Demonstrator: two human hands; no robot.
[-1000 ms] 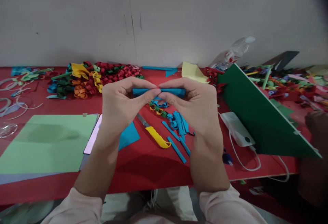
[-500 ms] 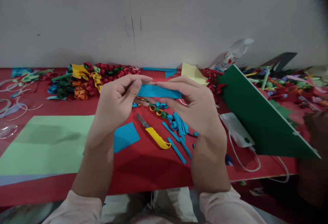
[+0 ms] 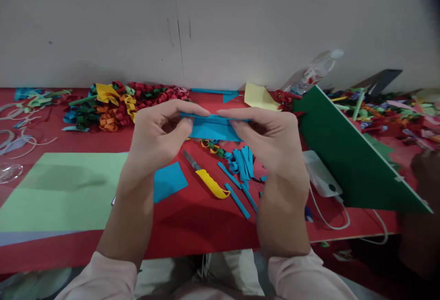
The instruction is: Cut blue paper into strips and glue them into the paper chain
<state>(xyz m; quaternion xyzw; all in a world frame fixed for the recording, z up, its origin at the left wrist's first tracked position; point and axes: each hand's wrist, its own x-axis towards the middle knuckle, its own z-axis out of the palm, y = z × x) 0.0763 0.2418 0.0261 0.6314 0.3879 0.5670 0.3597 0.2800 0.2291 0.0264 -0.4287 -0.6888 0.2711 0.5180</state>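
Observation:
A piece of blue paper (image 3: pixel 215 130) is stretched between my hands above the red table, with a fold along its top edge. My left hand (image 3: pixel 163 133) pinches its left end between thumb and fingers. At the other end, my right hand (image 3: pixel 270 137) grips it the same way. Below them lies a yellow utility knife (image 3: pixel 211 183) with its blade out. Blue paper strips (image 3: pixel 237 200) are scattered to the knife's right, by a bunch of blue strips (image 3: pixel 243 162). A blue paper square (image 3: pixel 170 182) rests near my left wrist.
Light green sheets (image 3: pixel 62 194) cover the table's left side. Colourful paper chains (image 3: pixel 117 107) are heaped at the back. On the right, a green board (image 3: pixel 354 162) leans beside a white power bank (image 3: pixel 323 176) with a cable. A plastic bottle (image 3: pixel 316 73) and another person's arm (image 3: pixel 417 226) are there.
The blue paper has tilted, and a folded top edge now shows with a flap hanging below. My thumbs have come up against the fold, and my fingers lie straighter along the top.

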